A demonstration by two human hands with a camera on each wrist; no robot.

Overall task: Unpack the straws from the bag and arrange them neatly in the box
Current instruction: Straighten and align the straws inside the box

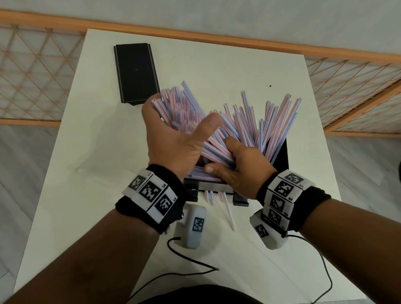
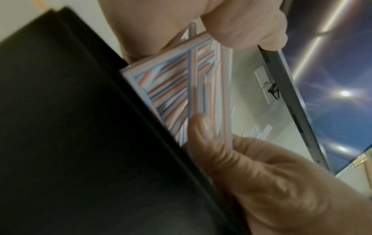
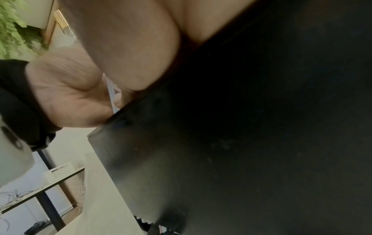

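Pink, blue and white striped straws (image 1: 248, 122) stand fanned out in a black box (image 1: 281, 153) at the middle of the white table (image 1: 105, 199). My left hand (image 1: 183, 114) cups the left bunch, with its fingers behind the straws and its thumb across the front. My right hand (image 1: 222, 157) grips the lower ends of the straws at the box's near edge. In the left wrist view, straws (image 2: 173, 89) lie between thumb and fingers beside the box wall (image 2: 80, 127). The right wrist view is mostly filled by the box (image 3: 261, 143). No bag shows clearly.
A black lid (image 1: 136, 72) lies flat at the table's far left. A few loose straws (image 1: 228, 213) lie on the table just below the box. Thin black cables (image 1: 193, 259) trail across the near edge. Wooden lattice screens (image 1: 12, 67) flank the table.
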